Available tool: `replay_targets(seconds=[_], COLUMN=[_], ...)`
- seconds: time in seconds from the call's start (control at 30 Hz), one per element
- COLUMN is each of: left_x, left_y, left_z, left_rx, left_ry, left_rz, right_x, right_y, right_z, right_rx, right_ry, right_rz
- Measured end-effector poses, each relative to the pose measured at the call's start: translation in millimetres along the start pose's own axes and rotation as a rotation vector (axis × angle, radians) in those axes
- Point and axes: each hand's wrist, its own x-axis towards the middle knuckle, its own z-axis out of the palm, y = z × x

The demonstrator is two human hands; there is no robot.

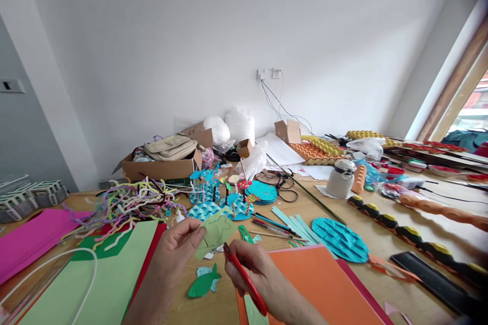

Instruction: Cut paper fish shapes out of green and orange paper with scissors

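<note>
My left hand (173, 254) pinches a piece of light green paper (215, 233) with a pencilled outline on it, held just above the wooden table (316, 208). My right hand (251, 269) is closed around red-handled scissors (246, 279), whose tip meets the lower edge of the green paper. A cut-out green and blue paper fish (204, 284) lies on the table below both hands.
Orange card (320, 284) lies at the right, green and pink sheets (34, 238) at the left. Behind are coloured pipe cleaners (125, 203), teal wavy paper discs (339, 238), pens (272, 223), a cardboard box (160, 165), egg trays (316, 150) and a white jar (340, 179).
</note>
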Motion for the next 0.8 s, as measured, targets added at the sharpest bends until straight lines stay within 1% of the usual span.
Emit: replay_targets(seconds=[0.2,0.33,0.43,0.57,0.7,0.8], left_x=[-0.8,-2.7,-4.1,-5.9,-6.9,-7.0], left_y=[2.0,1.8,0.6,-0.7,0.2,1.5], left_z=[5.5,6.2,6.2,6.8,7.4,7.4], left_rx=[-0.011,0.047,0.076,0.046,0.040,0.050], left_ry=[0.007,0.016,0.036,0.013,0.000,0.018], left_rz=[0.008,0.067,0.104,0.079,0.049,0.044], right_x=[3.7,4.2,4.8,7.3,9.1,9.5], right_y=[0.3,-3.9,-4.5,2.9,13.0,16.2], right_z=[2.7,5.2,7.6,11.8,14.3,13.8], right_rx=[0.032,0.048,0.094,0.172,0.237,0.268], right_ry=[0.000,0.008,-0.019,-0.075,-0.085,-0.080], right_rz=[-0.004,0.016,0.023,0.001,-0.026,-0.021])
